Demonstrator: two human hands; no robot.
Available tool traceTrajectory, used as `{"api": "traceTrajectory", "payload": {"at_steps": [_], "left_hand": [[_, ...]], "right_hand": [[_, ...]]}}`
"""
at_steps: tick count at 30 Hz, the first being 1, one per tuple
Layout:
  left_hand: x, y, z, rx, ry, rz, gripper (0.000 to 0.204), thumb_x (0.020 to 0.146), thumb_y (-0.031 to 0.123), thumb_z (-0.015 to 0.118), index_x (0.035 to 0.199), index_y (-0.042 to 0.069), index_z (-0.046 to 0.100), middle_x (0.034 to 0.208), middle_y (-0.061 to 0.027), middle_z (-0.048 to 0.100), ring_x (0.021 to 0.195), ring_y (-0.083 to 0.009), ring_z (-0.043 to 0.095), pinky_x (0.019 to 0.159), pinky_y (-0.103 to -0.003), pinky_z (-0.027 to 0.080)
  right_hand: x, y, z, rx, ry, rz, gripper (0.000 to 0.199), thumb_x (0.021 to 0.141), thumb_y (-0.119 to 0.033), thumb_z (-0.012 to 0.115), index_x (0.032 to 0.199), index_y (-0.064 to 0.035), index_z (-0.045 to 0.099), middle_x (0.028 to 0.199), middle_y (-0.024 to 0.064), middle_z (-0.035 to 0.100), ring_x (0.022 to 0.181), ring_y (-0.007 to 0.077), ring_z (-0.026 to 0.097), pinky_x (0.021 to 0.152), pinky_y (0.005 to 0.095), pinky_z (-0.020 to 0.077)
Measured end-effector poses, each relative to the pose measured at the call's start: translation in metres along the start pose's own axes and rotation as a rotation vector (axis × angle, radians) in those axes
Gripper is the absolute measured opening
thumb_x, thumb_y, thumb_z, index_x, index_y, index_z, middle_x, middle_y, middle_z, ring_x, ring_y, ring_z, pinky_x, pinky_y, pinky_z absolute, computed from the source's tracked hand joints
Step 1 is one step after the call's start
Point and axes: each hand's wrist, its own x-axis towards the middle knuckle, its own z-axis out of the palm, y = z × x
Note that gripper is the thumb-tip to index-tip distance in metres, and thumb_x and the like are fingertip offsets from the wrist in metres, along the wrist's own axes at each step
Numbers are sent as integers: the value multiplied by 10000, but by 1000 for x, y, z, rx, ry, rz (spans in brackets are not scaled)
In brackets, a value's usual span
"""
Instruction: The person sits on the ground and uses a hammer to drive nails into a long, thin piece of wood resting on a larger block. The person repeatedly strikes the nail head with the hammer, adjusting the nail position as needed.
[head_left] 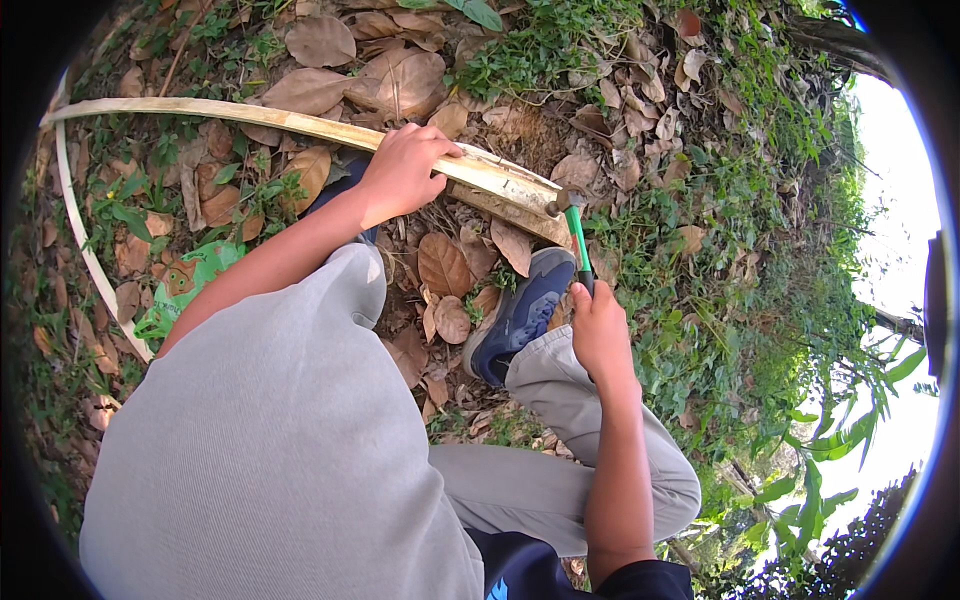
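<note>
A long, pale wooden strip (300,124) runs from the far left to the middle of the view, its thick end resting on a second piece of wood (510,208). My left hand (405,172) is closed over the strip near that end, thumb on the near side. In my right hand (600,325) is a hammer (579,240) with a green shaft and black grip. The hammer's metal head lies right at the strip's thick end; whether it touches the wood I cannot tell.
Dry brown leaves (443,262) and green plants cover the ground. My blue shoe (525,315) stands close below the wood's end. Another thin pale strip (85,240) curves down at the left, near a green plastic wrapper (190,285).
</note>
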Motion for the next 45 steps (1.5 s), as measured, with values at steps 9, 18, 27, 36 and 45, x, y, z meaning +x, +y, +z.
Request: {"api": "traceTrajectory", "payload": {"at_steps": [9,18,27,36,45], "left_hand": [[0,0,1,5,14,9,370,828,124,745,1197,135,730,1194,-48,653,1132,-289,573,996,-431,447],[-2,-1,1,-6,15,18,378,823,125,755,1199,153,730,1172,-29,643,1125,-280,569,998,-421,438],[1,1,0,-1,0,9,393,818,106,759,1207,150,729,1180,-37,647,1133,-283,568,1005,-427,436],[0,1,-4,18,-29,-14,437,803,41,761,1224,152,718,1202,-45,638,1161,-292,561,1016,-436,437],[0,-9,1,31,-8,35,479,760,-36,722,1201,149,708,1205,-55,635,1145,-307,559,1003,-442,439]], "right_hand": [[-19,-48,-11,224,210,-226,334,1115,-377,489,1092,-61,596,695,189,631,649,420,639,595,518,445],[-31,-64,-15,-41,25,-99,393,1101,-436,479,1163,-79,631,838,219,715,775,475,678,675,570,490],[-23,-42,16,151,227,-239,303,1126,-322,445,1174,-44,558,742,216,648,689,459,650,612,526,469],[-38,-66,-19,223,361,-303,323,1117,-337,482,1186,-46,603,746,200,673,669,416,668,595,508,478],[-33,-48,22,4,18,-21,336,1119,-365,440,1079,-48,543,804,276,684,777,518,658,689,618,467]]}}
